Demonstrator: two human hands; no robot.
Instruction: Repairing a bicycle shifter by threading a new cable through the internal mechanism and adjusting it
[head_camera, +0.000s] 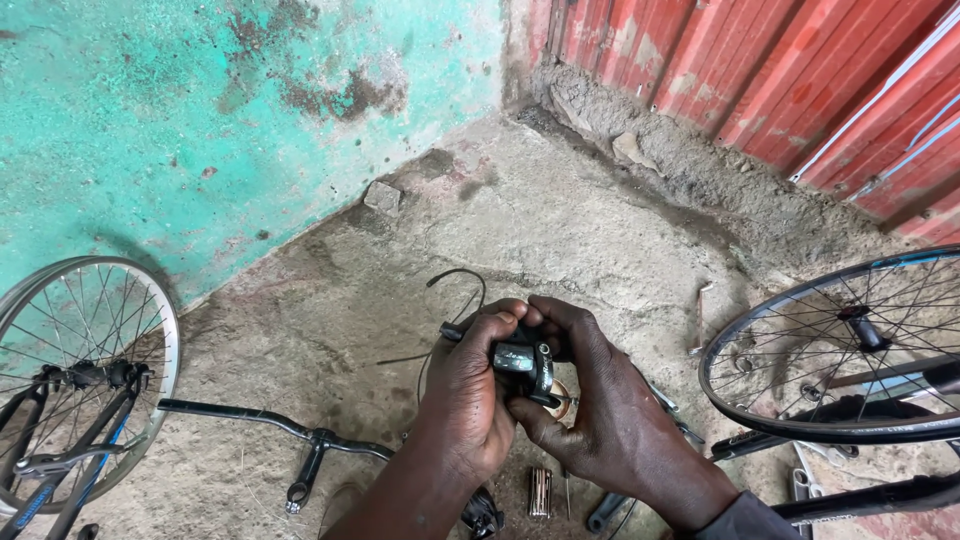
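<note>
The small black shifter (524, 362) sat between both hands above the concrete floor (560, 230), near the middle of the view. It looked like a hard, compact piece of plastic and metal, light enough for one hand, stiff in the body but probably with small moving parts that would not like being forced. A thin black cable (462, 290) curled away from it towards the floor and would likely flop and snag. The solid body seemed the safest place to grip.

The left hand (468, 400) wrapped it from one side, fingers curled tight against it. The right hand (610, 410) pinched the other side between thumb and fingers.

Below lay a handlebar (262, 422) and a small multi-tool (540, 492). One wheel (85, 370) leaned by the green wall (150, 120); another wheel (840, 350) stood at the right.
</note>
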